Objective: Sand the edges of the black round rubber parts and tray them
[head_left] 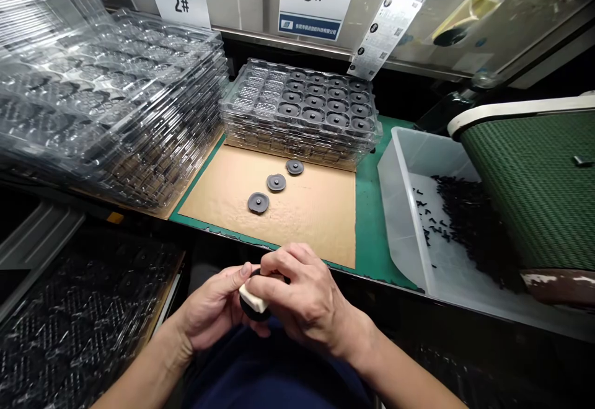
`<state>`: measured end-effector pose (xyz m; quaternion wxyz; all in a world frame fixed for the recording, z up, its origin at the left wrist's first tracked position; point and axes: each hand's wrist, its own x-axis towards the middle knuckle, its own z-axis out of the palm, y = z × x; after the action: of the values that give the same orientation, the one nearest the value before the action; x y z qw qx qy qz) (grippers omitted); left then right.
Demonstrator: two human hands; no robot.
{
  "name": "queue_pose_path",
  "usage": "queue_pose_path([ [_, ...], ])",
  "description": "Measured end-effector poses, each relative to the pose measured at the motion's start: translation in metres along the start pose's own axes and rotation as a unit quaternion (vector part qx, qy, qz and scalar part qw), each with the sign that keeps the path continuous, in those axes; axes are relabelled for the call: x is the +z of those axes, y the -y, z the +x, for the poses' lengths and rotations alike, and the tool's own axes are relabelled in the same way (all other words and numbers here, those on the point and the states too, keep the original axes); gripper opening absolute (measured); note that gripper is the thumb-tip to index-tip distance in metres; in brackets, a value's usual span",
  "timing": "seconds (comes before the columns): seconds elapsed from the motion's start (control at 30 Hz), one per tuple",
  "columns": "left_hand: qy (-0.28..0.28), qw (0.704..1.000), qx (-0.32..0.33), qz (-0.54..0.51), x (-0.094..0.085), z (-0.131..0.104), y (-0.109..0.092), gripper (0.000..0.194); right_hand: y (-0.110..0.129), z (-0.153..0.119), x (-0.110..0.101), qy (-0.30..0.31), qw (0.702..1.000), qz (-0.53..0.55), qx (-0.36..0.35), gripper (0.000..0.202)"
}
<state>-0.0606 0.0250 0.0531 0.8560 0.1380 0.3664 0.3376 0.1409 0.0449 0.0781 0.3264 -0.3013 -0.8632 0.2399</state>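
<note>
My left hand [214, 305] is closed around a black round disc [255, 316], held just in front of the bench edge. With its fingers bent, my right hand [307, 291] presses a small cream-white block [253, 299] against the face of that disc. The block's material cannot be made out, and my fingers hide much of the disc. Beyond my hands, three dark grey discs with raised centres lie in a slanting row on the cardboard sheet [223, 192]: a near disc [258, 202], a middle disc [276, 182] and a far disc [294, 167].
Behind the cardboard stands a stack of clear trays [297, 127], its top tray partly filled with dark discs. A taller tray stack [139, 142] rises at left. To the right, a plastic bin [404, 211] holds many small black pieces under a green conveyor belt [534, 186].
</note>
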Motion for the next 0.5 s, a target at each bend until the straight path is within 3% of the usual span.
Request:
queue_pose_path([
  [0.07, -0.025, 0.997, 0.070, -0.030, 0.002, 0.002, -0.001, 0.031, 0.000, 0.001, 0.004, -0.061, 0.996, -0.007, 0.071, 0.024],
  [0.13, -0.070, 0.984, 0.160, -0.034, 0.004, 0.004, -0.004, 0.039, 0.001, 0.001, 0.010, -0.102, 0.973, 0.056, 0.198, 0.023],
  [0.23, -0.109, 0.965, 0.239, 0.002, 0.006, 0.005, -0.006, 0.047, 0.002, -0.001, 0.018, -0.062, 0.929, 0.196, 0.309, 0.026],
  [0.33, -0.112, 0.964, 0.240, 0.015, 0.002, 0.003, -0.007, 0.047, 0.002, -0.001, 0.019, -0.081, 0.946, 0.149, 0.276, 0.025],
  [0.4, -0.094, 0.976, 0.194, 0.022, -0.001, 0.002, -0.008, 0.045, 0.000, 0.000, 0.017, -0.100, 0.967, 0.079, 0.220, 0.023],
  [0.5, -0.041, 0.993, 0.100, 0.040, -0.006, 0.002, -0.007, 0.039, -0.004, -0.001, 0.012, -0.069, 0.987, 0.026, 0.144, 0.019],
])
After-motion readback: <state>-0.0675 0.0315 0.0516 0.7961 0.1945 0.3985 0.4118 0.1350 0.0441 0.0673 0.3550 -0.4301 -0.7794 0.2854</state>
